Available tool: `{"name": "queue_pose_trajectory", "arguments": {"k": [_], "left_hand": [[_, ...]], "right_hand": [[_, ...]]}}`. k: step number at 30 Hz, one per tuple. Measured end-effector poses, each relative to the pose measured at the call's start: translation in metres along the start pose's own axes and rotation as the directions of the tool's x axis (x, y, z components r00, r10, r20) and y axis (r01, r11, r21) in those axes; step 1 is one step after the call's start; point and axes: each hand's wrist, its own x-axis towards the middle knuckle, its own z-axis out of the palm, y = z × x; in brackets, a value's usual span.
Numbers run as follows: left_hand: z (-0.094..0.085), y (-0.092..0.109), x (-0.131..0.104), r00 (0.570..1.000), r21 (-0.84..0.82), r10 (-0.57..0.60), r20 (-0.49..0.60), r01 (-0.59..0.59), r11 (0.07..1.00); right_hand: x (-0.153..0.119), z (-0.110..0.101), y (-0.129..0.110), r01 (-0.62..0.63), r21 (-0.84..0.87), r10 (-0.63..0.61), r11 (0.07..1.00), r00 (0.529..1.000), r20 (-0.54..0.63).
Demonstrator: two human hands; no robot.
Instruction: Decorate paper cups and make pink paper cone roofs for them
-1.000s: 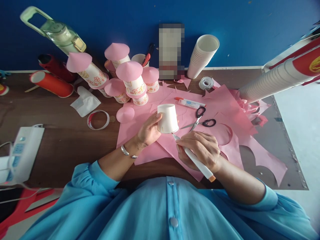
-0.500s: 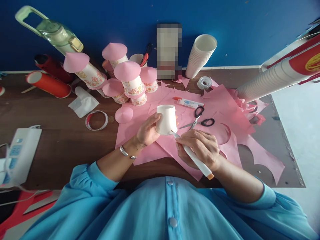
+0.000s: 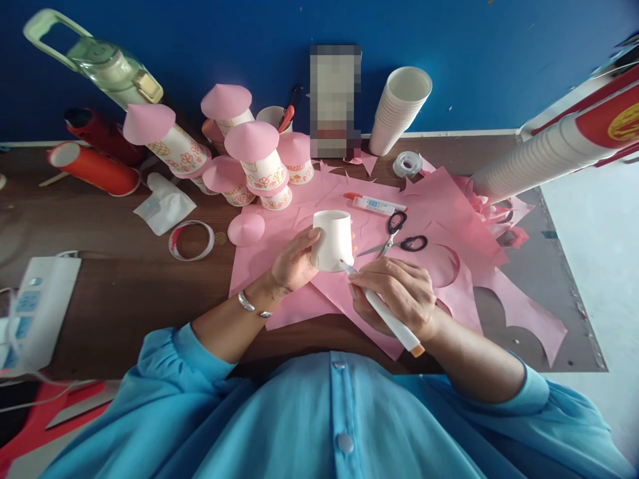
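Note:
My left hand (image 3: 298,257) is closed around a white paper cup (image 3: 331,238), its thumb on the near side and fingertips showing at the right edge. A short faint mark shows near the cup's lower left. In my right hand (image 3: 397,293) is a white marker (image 3: 394,324) with an orange end. Its tip meets or nearly meets the lower right of the cup. Beneath both hands lie pink paper sheets (image 3: 279,286). Scissors (image 3: 394,241) with black handles rest there partly spread, close to a second marker (image 3: 372,205).
Paper-cup towers with pink cone roofs (image 3: 252,141) stand at the back left, a loose pink cone (image 3: 246,229) before them. Behind are stacked white cups (image 3: 401,110) and a tape roll (image 3: 408,163). Leftward lie another tape roll (image 3: 191,240), a red cup (image 3: 94,169) and a power strip (image 3: 42,313).
The marker tip has shifted very slightly on the cup's lower side. The whole view has drifted a little; both hands keep their holds.

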Motion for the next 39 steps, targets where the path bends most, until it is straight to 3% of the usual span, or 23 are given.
{"name": "queue_pose_trajectory", "arguments": {"k": [12,21,30,39], "left_hand": [[-0.0014,-0.0017,-0.0003,1.000,-0.003,0.004,-0.019,-0.004,1.000],[-0.0065,-0.0065,-0.0012,0.991,0.041,0.059,0.119,-0.064,0.997],[-0.0022,-0.0002,0.0004,0.999,-0.053,0.040,-0.018,-0.040,0.998],[-0.0036,-0.0005,0.0016,1.000,-0.018,0.019,-0.007,-0.020,1.000]], "right_hand": [[0.0002,-0.0007,-0.0029,-0.014,-0.010,0.015,1.000,0.993,0.119],[0.0002,-0.0016,-0.0061,-0.003,0.004,0.002,1.000,0.984,0.179],[0.0003,-0.0052,-0.0052,0.033,0.024,-0.034,0.999,0.998,0.048],[0.0002,-0.0045,-0.0017,0.004,-0.013,-0.004,1.000,1.000,0.018]]}}
